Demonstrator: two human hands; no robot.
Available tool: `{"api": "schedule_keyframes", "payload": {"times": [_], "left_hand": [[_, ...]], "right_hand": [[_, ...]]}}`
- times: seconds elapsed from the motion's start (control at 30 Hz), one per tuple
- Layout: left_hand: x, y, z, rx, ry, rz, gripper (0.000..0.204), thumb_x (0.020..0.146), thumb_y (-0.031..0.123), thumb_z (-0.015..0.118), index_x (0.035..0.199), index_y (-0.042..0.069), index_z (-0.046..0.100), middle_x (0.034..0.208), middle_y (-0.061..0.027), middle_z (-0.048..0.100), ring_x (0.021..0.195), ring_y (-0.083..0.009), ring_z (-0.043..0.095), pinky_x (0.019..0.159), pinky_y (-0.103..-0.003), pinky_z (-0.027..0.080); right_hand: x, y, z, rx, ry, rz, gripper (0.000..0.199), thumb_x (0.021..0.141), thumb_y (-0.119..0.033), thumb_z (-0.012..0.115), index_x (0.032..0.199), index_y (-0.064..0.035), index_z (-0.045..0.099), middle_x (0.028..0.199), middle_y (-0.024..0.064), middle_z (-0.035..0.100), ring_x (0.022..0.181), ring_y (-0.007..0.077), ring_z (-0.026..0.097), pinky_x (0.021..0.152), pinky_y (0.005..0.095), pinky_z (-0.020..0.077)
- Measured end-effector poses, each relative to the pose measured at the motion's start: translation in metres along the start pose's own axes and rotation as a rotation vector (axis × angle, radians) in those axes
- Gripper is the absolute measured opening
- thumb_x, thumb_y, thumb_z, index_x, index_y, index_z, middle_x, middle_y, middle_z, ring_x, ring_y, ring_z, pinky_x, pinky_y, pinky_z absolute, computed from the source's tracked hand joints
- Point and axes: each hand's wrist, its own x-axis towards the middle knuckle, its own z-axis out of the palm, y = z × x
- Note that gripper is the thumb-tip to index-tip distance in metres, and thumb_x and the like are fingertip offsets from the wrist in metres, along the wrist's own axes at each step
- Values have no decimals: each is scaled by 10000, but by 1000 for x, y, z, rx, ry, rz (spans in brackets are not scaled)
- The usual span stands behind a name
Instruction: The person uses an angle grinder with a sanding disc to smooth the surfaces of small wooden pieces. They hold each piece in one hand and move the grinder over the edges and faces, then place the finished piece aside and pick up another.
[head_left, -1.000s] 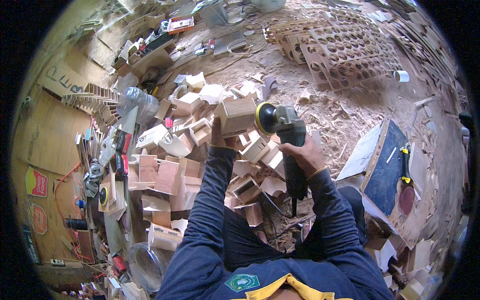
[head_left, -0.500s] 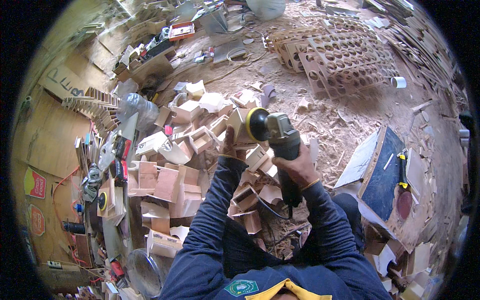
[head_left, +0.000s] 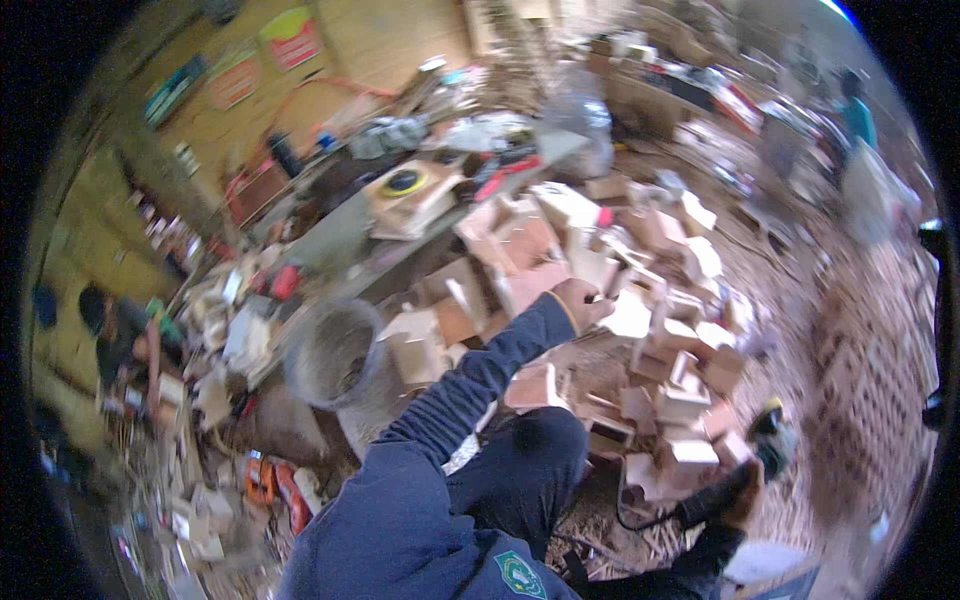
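Note:
My left hand (head_left: 582, 306) is curled round the edge of a pale wooden box piece (head_left: 630, 314), above the heap; blur softens the fingers. At the lower right, my right hand (head_left: 742, 497) grips the dark body of a power sander (head_left: 708, 500). Its head and round pad (head_left: 770, 422) point away from me, apart from the piece in my left hand. Several small wooden boxes (head_left: 688, 455) lie heaped between and beyond my hands. The sander's black cord (head_left: 622, 500) loops down beside my leg.
A clear round tub (head_left: 335, 355) stands left of the heap. On a long board behind it lies a yellow-and-black pad (head_left: 403, 183) on wood. Orange tools (head_left: 262, 480) lie at lower left. Other people (head_left: 130, 335) appear at far left and upper right (head_left: 855, 115).
The view has swung left and is blurred. The sander and the wooden piece, together before, are now apart, with the sander low at my right.

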Motion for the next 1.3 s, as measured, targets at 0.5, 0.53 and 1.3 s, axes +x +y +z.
{"api": "schedule_keyframes", "payload": {"times": [0.5,0.53,1.3], "left_hand": [[-58,-181,-396,1001,53,-1229,1256,622,614,864,1545,9,262,1580,-228,353,1396,-412,449,1173,-497,362],[-48,-178,-377,917,-8,-1159,1146,658,615,839,1510,7,374,1535,-231,431,1374,-397,483,1163,-496,373],[77,-82,265,403,-274,-408,346,874,249,655,1181,95,613,1088,-255,696,1013,-404,692,903,-493,558]], "right_hand": [[-22,-13,58,-94,154,-48,406,819,-415,749,919,-40,627,685,77,633,556,226,625,572,327,559],[-18,-12,54,-114,90,-16,451,818,-445,744,954,-29,639,700,81,636,572,227,626,580,336,555],[-57,-27,70,-307,366,-305,328,788,-180,783,1010,-16,606,761,64,648,571,173,630,536,309,530]]}}
